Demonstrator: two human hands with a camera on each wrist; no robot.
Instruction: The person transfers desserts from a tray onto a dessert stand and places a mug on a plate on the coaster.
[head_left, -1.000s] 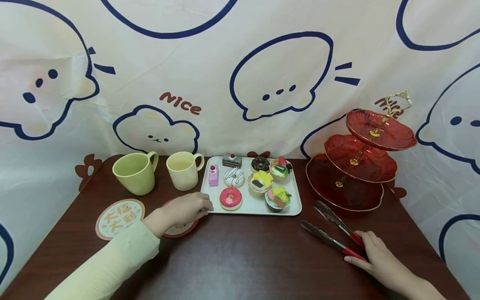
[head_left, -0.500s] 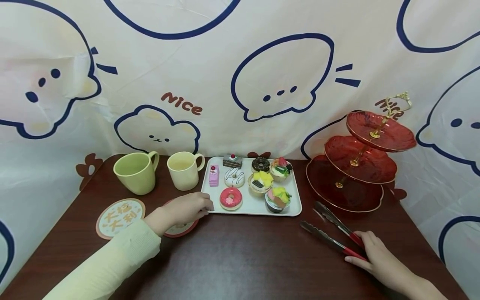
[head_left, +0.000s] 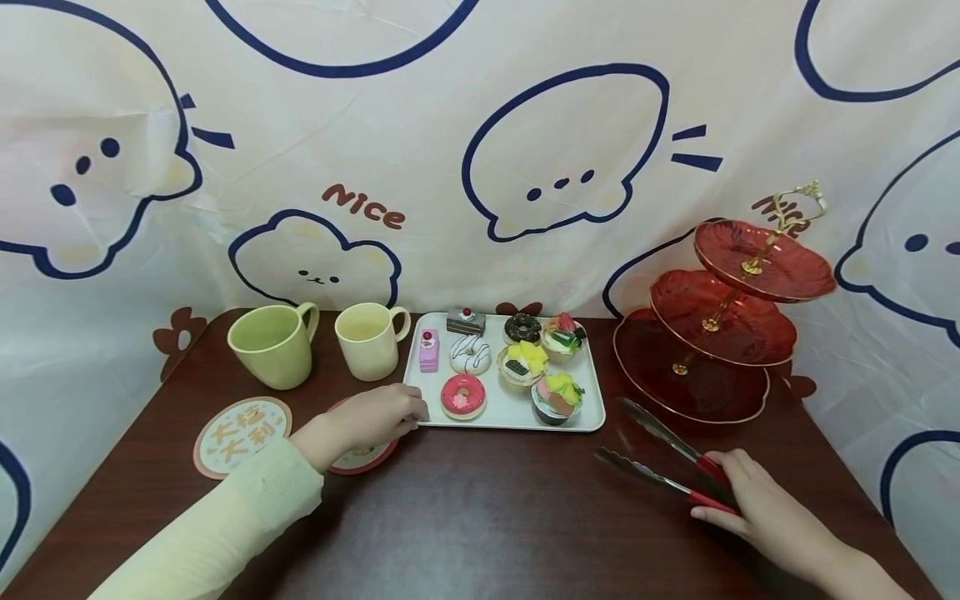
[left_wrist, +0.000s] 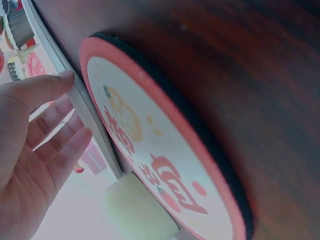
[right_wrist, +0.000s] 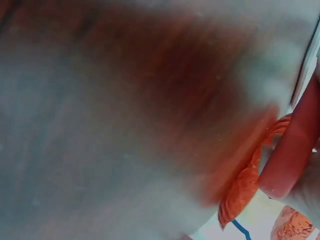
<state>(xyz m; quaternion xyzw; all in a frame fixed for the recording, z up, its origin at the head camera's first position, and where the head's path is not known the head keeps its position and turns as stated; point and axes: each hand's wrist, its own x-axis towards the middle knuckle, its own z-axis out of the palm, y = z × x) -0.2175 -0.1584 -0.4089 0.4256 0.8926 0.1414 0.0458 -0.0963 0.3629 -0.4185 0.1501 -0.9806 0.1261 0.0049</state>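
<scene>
My left hand (head_left: 372,419) is at the front left corner of a white tray (head_left: 501,419). In the left wrist view, thumb and fingers (left_wrist: 75,142) pinch the tray's rim. Pastries lie on it, among them a pink donut (head_left: 462,396), a white striped donut (head_left: 470,355), a chocolate donut (head_left: 522,328), fruit tarts and a cupcake (head_left: 557,400). To the right, my right hand (head_left: 765,504) holds red-handled tongs (head_left: 663,481), their arms spread and tips towards the tray. One red handle (right_wrist: 295,145) shows large in the right wrist view.
A three-tier red stand (head_left: 723,317) with gold trim rises at the back right. Back left are a green mug (head_left: 272,350) and a cream mug (head_left: 367,343). A round coaster (head_left: 243,437) lies left; another coaster (left_wrist: 150,145) lies partly under my left forearm in the head view.
The tongs have shifted slightly left and up in the head view, and my right hand has moved a little with them. My left hand stays at the tray corner.
</scene>
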